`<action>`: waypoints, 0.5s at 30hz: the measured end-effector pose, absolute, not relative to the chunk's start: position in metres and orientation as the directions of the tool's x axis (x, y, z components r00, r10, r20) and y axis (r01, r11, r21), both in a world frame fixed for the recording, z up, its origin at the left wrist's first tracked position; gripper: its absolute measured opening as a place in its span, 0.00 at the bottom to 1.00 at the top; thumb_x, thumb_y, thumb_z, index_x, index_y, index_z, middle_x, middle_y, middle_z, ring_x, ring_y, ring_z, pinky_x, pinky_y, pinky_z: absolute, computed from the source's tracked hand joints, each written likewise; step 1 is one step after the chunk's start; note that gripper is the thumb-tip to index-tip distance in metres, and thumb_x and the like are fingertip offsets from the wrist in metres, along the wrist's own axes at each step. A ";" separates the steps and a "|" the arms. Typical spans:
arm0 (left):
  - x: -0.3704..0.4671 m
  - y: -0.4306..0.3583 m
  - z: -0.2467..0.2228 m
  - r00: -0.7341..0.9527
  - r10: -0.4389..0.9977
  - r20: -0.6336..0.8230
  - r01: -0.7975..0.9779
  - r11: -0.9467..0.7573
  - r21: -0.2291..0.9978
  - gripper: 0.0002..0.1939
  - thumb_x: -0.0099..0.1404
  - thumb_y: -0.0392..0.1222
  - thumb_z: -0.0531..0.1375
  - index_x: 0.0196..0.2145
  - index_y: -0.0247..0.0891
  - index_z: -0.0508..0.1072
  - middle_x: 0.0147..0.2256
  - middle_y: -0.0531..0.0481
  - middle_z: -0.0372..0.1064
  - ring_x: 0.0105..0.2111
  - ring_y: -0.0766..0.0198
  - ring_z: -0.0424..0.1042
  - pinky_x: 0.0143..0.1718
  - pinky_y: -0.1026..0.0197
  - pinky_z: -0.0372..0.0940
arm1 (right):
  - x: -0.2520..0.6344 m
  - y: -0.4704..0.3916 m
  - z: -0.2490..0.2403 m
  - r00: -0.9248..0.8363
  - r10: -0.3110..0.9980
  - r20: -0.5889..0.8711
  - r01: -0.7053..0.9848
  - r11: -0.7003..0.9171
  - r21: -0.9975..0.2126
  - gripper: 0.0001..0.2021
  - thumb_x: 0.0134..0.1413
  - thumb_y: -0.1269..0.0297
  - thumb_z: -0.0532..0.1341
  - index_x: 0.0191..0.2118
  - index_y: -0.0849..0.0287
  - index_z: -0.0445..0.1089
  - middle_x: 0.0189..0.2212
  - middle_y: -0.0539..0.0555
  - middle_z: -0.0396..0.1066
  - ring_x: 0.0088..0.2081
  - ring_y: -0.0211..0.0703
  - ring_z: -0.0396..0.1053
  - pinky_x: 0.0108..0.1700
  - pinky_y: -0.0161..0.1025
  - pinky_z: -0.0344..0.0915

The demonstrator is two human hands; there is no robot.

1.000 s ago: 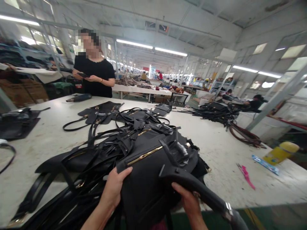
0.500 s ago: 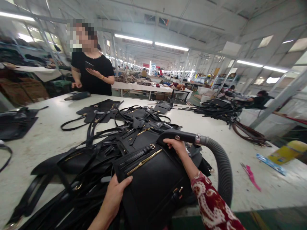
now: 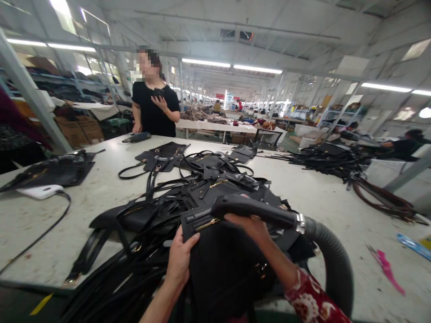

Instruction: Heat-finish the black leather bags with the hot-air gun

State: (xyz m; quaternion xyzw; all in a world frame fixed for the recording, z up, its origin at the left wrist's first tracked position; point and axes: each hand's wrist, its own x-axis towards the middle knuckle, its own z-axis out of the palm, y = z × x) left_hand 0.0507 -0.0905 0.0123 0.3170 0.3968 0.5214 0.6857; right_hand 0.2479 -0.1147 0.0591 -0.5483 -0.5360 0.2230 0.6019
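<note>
My left hand (image 3: 182,253) grips the left edge of a black leather bag (image 3: 222,264), thumb on its front. A gold zipper (image 3: 206,224) runs across the bag's upper part, and a small gold buckle shows lower right. My right hand (image 3: 251,226) is closed round a black hose nozzle (image 3: 256,210), its tip over the zipper's right end. A metal clamp (image 3: 300,223) joins the nozzle to a grey ribbed hose (image 3: 332,255) that curves down at the right. Beneath and behind lies a heap of black bags and straps (image 3: 151,215).
Pink-handled snips (image 3: 387,267) and a blue packet (image 3: 414,246) lie at the right. Black straps (image 3: 323,159) are piled at the back right. A white device with a cord (image 3: 42,192) sits at the left. Across the white table (image 3: 101,197) stands a person in black (image 3: 156,107).
The view has swung left, so the scene sits further right. The nozzle has moved leftward across the bag, now covering the strap buckle by the zipper. Both hands keep their hold.
</note>
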 end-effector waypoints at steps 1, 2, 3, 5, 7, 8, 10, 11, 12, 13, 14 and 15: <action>0.051 -0.091 0.012 0.146 0.967 -0.207 -0.464 0.252 0.849 0.36 0.44 0.35 0.69 0.53 0.40 0.66 0.40 0.49 0.77 0.40 0.55 0.76 0.46 0.55 0.67 | 0.237 -0.117 0.059 0.222 0.890 0.397 0.285 0.330 -0.900 0.12 0.37 0.59 0.71 0.30 0.54 0.72 0.27 0.45 0.73 0.29 0.41 0.69 0.36 0.38 0.70; 0.050 -0.091 0.011 0.160 0.966 -0.204 -0.465 0.256 0.848 0.36 0.44 0.35 0.70 0.52 0.40 0.66 0.39 0.50 0.77 0.40 0.55 0.76 0.46 0.55 0.67 | 0.226 -0.118 0.059 0.123 0.909 0.398 0.250 0.360 -0.899 0.12 0.37 0.60 0.71 0.31 0.55 0.72 0.28 0.46 0.73 0.29 0.41 0.69 0.34 0.37 0.69; 0.050 -0.092 0.011 0.179 0.962 -0.206 -0.467 0.267 0.843 0.35 0.43 0.34 0.70 0.51 0.40 0.67 0.37 0.50 0.77 0.39 0.54 0.76 0.45 0.55 0.68 | 0.216 -0.115 0.057 0.049 0.913 0.404 0.223 0.384 -0.896 0.12 0.38 0.62 0.70 0.32 0.55 0.72 0.28 0.46 0.73 0.29 0.40 0.68 0.34 0.37 0.69; 0.049 -0.093 0.008 0.214 0.951 -0.223 -0.475 0.301 0.827 0.33 0.43 0.34 0.70 0.49 0.39 0.68 0.34 0.51 0.78 0.38 0.53 0.76 0.43 0.55 0.68 | 0.198 -0.105 0.049 0.012 0.907 0.420 0.206 0.409 -0.889 0.12 0.38 0.63 0.70 0.33 0.56 0.72 0.29 0.46 0.73 0.30 0.40 0.69 0.35 0.36 0.68; 0.049 -0.093 0.005 0.217 0.944 -0.247 -0.492 0.325 0.808 0.32 0.43 0.33 0.69 0.48 0.39 0.69 0.32 0.51 0.78 0.37 0.53 0.77 0.42 0.55 0.69 | 0.182 -0.090 0.040 0.039 0.906 0.421 0.221 0.403 -0.888 0.11 0.37 0.65 0.70 0.31 0.56 0.71 0.28 0.46 0.72 0.30 0.39 0.69 0.36 0.36 0.68; 0.049 -0.093 0.005 0.210 0.944 -0.256 -0.503 0.329 0.799 0.32 0.43 0.32 0.69 0.48 0.39 0.69 0.32 0.52 0.78 0.36 0.53 0.77 0.41 0.55 0.69 | 0.176 -0.082 0.036 0.051 0.909 0.415 0.217 0.395 -0.893 0.11 0.37 0.65 0.70 0.30 0.56 0.71 0.28 0.45 0.72 0.30 0.39 0.69 0.36 0.36 0.69; 0.049 -0.092 0.004 0.205 0.944 -0.259 -0.516 0.329 0.791 0.34 0.43 0.32 0.69 0.50 0.39 0.68 0.32 0.52 0.78 0.35 0.53 0.77 0.41 0.55 0.69 | 0.169 -0.069 0.031 0.097 0.913 0.397 0.182 0.376 -0.909 0.10 0.39 0.65 0.69 0.31 0.55 0.71 0.28 0.45 0.71 0.31 0.39 0.69 0.38 0.36 0.69; 0.049 -0.091 0.004 0.211 0.944 -0.255 -0.514 0.329 0.792 0.35 0.43 0.32 0.69 0.51 0.40 0.67 0.32 0.51 0.78 0.35 0.54 0.77 0.41 0.54 0.69 | 0.168 -0.065 0.030 0.134 0.912 0.389 0.166 0.366 -0.916 0.11 0.39 0.63 0.69 0.32 0.55 0.71 0.28 0.45 0.72 0.32 0.39 0.70 0.38 0.36 0.70; 0.049 -0.090 0.004 0.220 0.943 -0.250 -0.506 0.329 0.797 0.36 0.43 0.33 0.69 0.51 0.40 0.67 0.33 0.51 0.78 0.34 0.54 0.77 0.41 0.54 0.69 | 0.170 -0.063 0.032 0.179 0.907 0.382 0.155 0.358 -0.921 0.12 0.40 0.62 0.69 0.34 0.55 0.71 0.29 0.45 0.72 0.32 0.40 0.70 0.39 0.37 0.70; 0.048 -0.089 0.003 0.229 0.943 -0.241 -0.494 0.326 0.806 0.36 0.43 0.33 0.69 0.51 0.40 0.67 0.33 0.51 0.78 0.34 0.54 0.77 0.41 0.53 0.69 | 0.174 -0.062 0.034 0.230 0.896 0.380 0.159 0.351 -0.923 0.13 0.41 0.60 0.69 0.35 0.55 0.72 0.29 0.46 0.73 0.33 0.41 0.71 0.40 0.37 0.70; 0.047 -0.087 0.003 0.236 0.944 -0.229 -0.479 0.318 0.818 0.36 0.43 0.34 0.69 0.51 0.40 0.67 0.34 0.50 0.77 0.34 0.54 0.77 0.41 0.53 0.69 | 0.179 -0.064 0.037 0.282 0.879 0.385 0.177 0.347 -0.921 0.13 0.42 0.58 0.69 0.36 0.55 0.72 0.29 0.46 0.73 0.33 0.42 0.71 0.41 0.39 0.70; 0.046 -0.086 0.001 0.244 0.946 -0.213 -0.464 0.307 0.831 0.35 0.43 0.35 0.69 0.50 0.39 0.68 0.35 0.49 0.77 0.34 0.54 0.77 0.42 0.52 0.68 | 0.186 -0.069 0.041 0.327 0.859 0.395 0.203 0.344 -0.917 0.13 0.42 0.57 0.69 0.36 0.54 0.73 0.29 0.46 0.74 0.34 0.42 0.72 0.43 0.40 0.70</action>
